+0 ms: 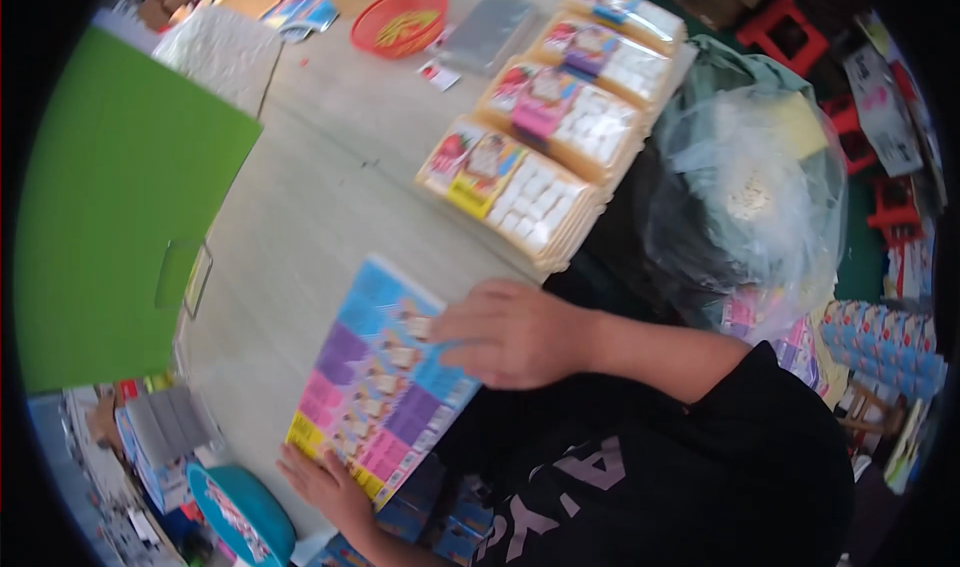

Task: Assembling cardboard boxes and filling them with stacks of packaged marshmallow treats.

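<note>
A glossy printed sheet [365, 387] with blue, purple, pink and yellow blocks lies aslant on the table in front of me. My left hand [335, 492] rests on its lower left corner, fingers spread over the yellow part. Over the upper right part of the sheet is my right hand [510, 335], its fingers bent and closed, fingertips at the blue block. Whatever it may pinch is hidden and slightly blurred. Beyond my right hand, stacked cream trays hold packs of white pieces [540, 202] with colourful labels.
A red basket [400, 22] with yellow bits and a grey plastic box [490, 32] stand at the far side. A large green board [120, 207] juts in from the left. A teal basin [240, 517] is at lower left, clear plastic bags [745, 187] at right.
</note>
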A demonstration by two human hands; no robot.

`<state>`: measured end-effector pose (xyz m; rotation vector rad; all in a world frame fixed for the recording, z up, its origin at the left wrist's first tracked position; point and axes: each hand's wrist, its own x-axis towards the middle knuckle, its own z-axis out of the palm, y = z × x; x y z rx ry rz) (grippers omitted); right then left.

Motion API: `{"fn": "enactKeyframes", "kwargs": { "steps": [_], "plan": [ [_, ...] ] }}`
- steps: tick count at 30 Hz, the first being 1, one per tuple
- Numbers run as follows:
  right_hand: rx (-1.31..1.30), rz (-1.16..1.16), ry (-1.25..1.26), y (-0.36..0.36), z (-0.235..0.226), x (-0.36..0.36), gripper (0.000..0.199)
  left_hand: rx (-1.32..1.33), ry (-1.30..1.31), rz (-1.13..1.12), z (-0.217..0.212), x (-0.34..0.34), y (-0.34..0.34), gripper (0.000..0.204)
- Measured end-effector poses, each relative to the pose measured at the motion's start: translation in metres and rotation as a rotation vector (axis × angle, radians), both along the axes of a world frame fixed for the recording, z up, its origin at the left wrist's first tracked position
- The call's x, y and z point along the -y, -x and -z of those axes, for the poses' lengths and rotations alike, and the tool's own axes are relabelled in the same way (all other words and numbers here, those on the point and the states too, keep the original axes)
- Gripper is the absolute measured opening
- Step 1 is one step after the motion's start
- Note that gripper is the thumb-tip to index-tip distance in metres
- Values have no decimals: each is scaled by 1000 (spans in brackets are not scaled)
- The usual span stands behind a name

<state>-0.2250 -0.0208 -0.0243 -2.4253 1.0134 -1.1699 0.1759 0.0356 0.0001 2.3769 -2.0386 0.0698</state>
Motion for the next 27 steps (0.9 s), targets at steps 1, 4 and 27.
{"fn": "enactKeyframes", "kwargs": {
  "steps": [1,4,27],
  "plan": [
    [59,-73,23,2,-2,-4,28,65,15,-68,7,6,-7,68],
    [105,-68,23,3,-3,-13,21,415,89,-149,-6,37,20,62],
    [-96,1796,-228,259,17,-378,17,-116,515,652,-43,62,148,58]
  ]
}}
